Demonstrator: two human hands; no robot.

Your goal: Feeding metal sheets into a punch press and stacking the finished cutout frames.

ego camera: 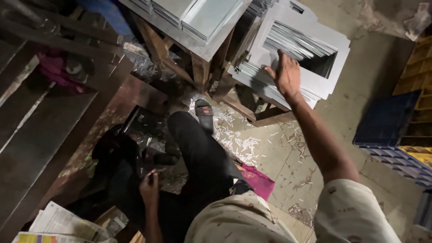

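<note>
**Right hand out on the sheet stack**

Your right hand [286, 74] is stretched out, fingers open, resting flat on the top cut-out sheet [310, 27] of the stack [288, 92] leaning by the wooden desk [202, 49], so it's pressing, not gripping. The sheets sit tilted on a low frame, easy to reach from your seat. Your left hand [149, 185] hangs low by your knee; can't tell if it's holding anything, too dark. Your leg and sandal [204, 114] sit between you and the stack, metal scraps [238, 141] litter the floor, newspapers [58, 222] at your left.

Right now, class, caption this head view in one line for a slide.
Seated worker's right hand reaches a stack of cut-out metal sheets; left hand rests low.
</note>
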